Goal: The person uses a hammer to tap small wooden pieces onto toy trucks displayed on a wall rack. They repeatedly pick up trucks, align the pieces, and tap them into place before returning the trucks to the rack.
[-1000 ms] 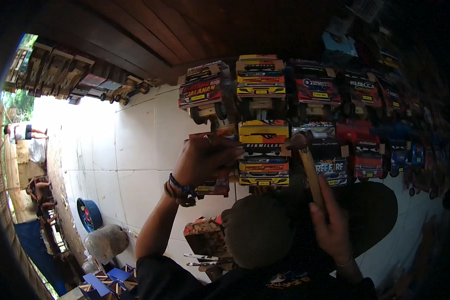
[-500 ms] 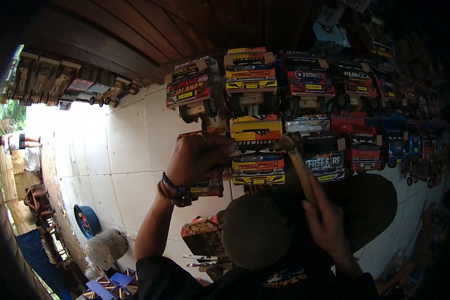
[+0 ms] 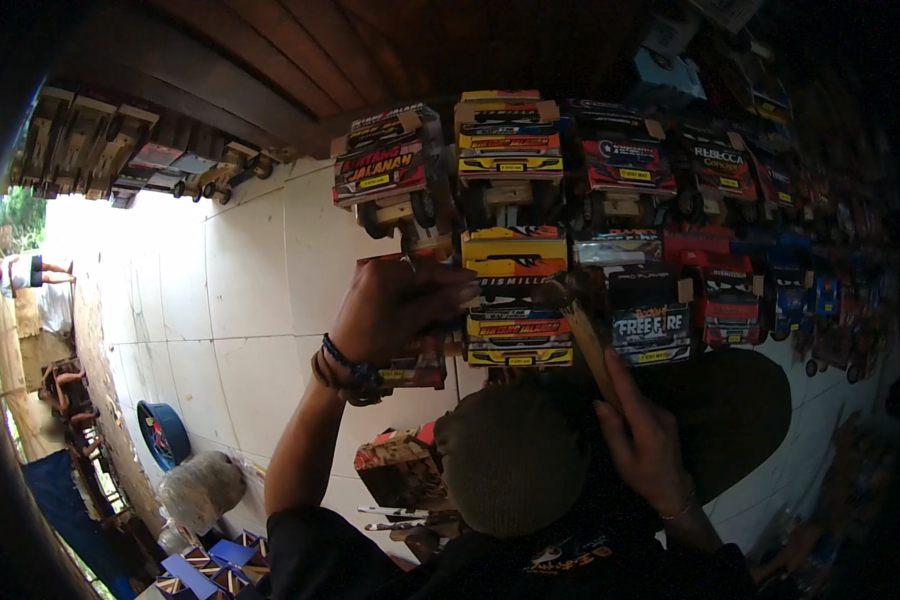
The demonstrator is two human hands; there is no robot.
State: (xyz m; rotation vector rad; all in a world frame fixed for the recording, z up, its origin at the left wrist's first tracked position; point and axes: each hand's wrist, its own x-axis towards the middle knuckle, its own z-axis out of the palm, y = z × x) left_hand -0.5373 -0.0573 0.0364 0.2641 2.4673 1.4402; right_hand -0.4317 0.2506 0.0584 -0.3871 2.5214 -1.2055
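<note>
My left hand [image 3: 395, 312], with cords around its wrist, is closed in a pinch at the left side of a yellow, orange and black toy truck [image 3: 515, 262]. Whatever its fingertips hold is too small or hidden to make out. A red toy truck [image 3: 420, 368] is partly covered by that hand. My right hand [image 3: 653, 450] grips the wooden handle of a hammer [image 3: 596, 355]. The hammer's head is up by the yellow truck's right side; whether it touches the truck I cannot tell. To the right stands a black toy truck [image 3: 650, 322] with bold lettering.
Beyond the near row is another row of toy trucks [image 3: 510, 145] on the white tiled floor [image 3: 255, 300]. More wooden trucks [image 3: 100, 140] line the far left. A blue basin [image 3: 165, 437] and a filled plastic bag [image 3: 205, 490] sit at left. People are visible outside.
The hammer's head has shifted slightly left and down toward the yellow truck. My left hand keeps its pinch at almost the same place.
</note>
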